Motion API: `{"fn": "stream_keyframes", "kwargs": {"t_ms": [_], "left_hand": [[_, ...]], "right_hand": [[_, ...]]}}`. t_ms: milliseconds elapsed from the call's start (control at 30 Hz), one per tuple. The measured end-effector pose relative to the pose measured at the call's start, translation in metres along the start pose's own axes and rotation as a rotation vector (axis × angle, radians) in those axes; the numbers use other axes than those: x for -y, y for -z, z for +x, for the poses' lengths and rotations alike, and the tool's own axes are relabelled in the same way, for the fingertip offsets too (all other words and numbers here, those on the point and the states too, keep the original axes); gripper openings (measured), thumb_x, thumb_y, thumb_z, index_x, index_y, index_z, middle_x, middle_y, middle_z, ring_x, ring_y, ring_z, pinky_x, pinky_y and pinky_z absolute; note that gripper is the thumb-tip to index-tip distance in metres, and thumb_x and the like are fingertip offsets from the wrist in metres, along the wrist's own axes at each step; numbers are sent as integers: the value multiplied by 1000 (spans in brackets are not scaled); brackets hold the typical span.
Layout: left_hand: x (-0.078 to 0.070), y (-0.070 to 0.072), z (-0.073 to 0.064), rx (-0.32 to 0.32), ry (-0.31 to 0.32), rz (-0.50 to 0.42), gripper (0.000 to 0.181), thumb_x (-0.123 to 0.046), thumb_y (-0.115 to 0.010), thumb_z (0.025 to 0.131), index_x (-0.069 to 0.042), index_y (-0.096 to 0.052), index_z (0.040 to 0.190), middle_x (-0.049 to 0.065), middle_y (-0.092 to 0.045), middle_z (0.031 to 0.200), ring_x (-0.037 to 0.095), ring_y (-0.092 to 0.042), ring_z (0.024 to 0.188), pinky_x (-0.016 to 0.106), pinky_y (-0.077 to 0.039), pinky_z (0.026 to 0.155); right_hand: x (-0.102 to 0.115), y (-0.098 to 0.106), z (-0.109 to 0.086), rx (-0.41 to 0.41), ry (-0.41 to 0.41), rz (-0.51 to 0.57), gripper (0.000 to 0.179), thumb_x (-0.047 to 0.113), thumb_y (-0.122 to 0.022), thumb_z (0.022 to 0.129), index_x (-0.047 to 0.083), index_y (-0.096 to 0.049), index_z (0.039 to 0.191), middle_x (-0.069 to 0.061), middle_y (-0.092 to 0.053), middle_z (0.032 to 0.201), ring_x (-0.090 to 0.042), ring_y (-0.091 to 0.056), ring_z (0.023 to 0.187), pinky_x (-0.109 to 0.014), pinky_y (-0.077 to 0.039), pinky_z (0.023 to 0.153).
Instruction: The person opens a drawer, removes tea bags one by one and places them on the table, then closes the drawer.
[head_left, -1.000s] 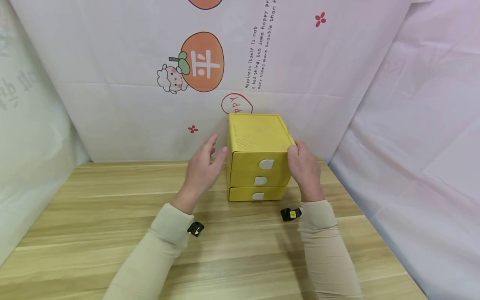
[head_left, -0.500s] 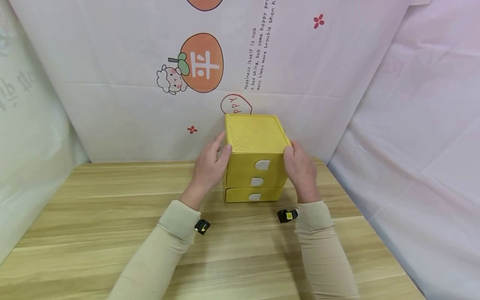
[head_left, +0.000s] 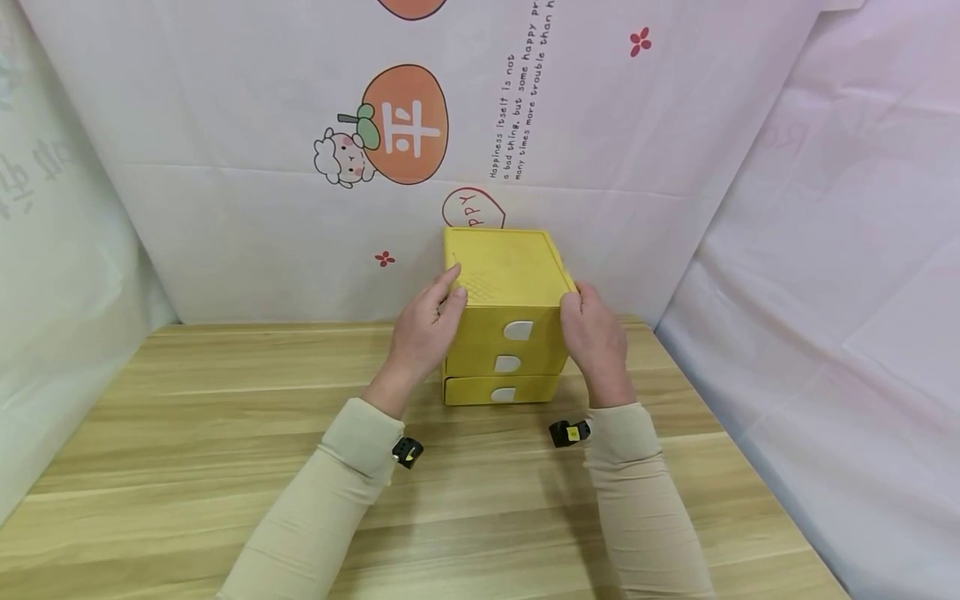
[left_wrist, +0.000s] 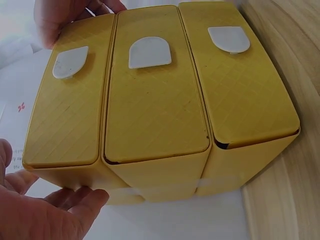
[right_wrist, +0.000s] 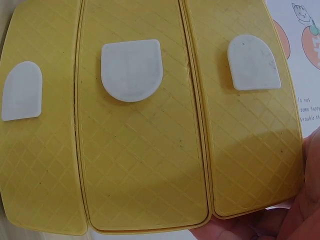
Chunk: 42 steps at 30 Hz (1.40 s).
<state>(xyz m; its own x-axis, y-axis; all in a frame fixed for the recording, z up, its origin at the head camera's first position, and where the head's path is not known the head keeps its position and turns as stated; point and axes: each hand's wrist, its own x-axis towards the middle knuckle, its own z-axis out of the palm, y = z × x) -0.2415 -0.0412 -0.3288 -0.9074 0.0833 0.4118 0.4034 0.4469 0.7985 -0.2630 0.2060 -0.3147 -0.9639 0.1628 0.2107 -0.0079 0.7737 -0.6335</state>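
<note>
A yellow drawer box point(head_left: 504, 342) with three stacked drawers and white half-round pull tabs stands on the wooden table. My left hand point(head_left: 423, 333) holds its upper left side, with the index finger and thumb at the top edge. In the left wrist view, bent fingers point(left_wrist: 92, 200) of this hand press on the side of the top drawer. My right hand point(head_left: 596, 333) grips the upper right corner, thumb at the front edge and the other fingers mostly hidden along the side. All three drawers point(right_wrist: 145, 130) are pushed in, the bottom one showing a small gap in the left wrist view.
The wooden table point(head_left: 225, 467) reaches back to a white printed cloth point(head_left: 262, 242) close behind the box. More white cloth point(head_left: 825, 292) hangs at the right, and another sheet hangs at the left. Each sleeve has a small black camera point(head_left: 570, 433) at the wrist.
My left hand has come in from the left and now touches the box. The box has shifted slightly left, with my right hand moving along with it.
</note>
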Motion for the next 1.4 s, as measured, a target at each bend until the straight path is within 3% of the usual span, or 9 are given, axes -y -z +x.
{"fn": "stream_keyframes", "kwargs": {"t_ms": [367,1033,1267,1400], "left_hand": [[3,3,-3,-5,35,-14,53,-41,-38,112,-16,-48,158,4,-45,163,24,-34,156,49,-27,126],[11,13,-7,-39,87,-6,51,-38,-40,111,-23,-48,159,-1,-47,162,23,-43,150,51,-37,120],[12,17,-8,-63,108,9,50,-38,-39,110,-26,-49,158,-4,-49,160,21,-45,149,50,-43,112],[14,20,-9,-73,109,17,50,-37,-38,110,-27,-49,158,-4,-49,160,23,-57,133,44,-45,96]], "right_hand": [[5,-3,-3,11,3,4,63,37,-22,103,15,-45,157,-13,-59,149,-39,-59,115,-58,-43,102],[18,-12,-10,1,19,3,61,37,-24,103,16,-47,156,-11,-60,147,-39,-60,116,-59,-44,101],[22,-17,-12,6,27,6,62,37,-23,103,17,-46,157,-11,-60,149,-40,-61,118,-59,-44,101],[27,-19,-14,4,24,7,62,37,-24,102,17,-46,156,-10,-60,148,-39,-61,118,-59,-44,101]]}}
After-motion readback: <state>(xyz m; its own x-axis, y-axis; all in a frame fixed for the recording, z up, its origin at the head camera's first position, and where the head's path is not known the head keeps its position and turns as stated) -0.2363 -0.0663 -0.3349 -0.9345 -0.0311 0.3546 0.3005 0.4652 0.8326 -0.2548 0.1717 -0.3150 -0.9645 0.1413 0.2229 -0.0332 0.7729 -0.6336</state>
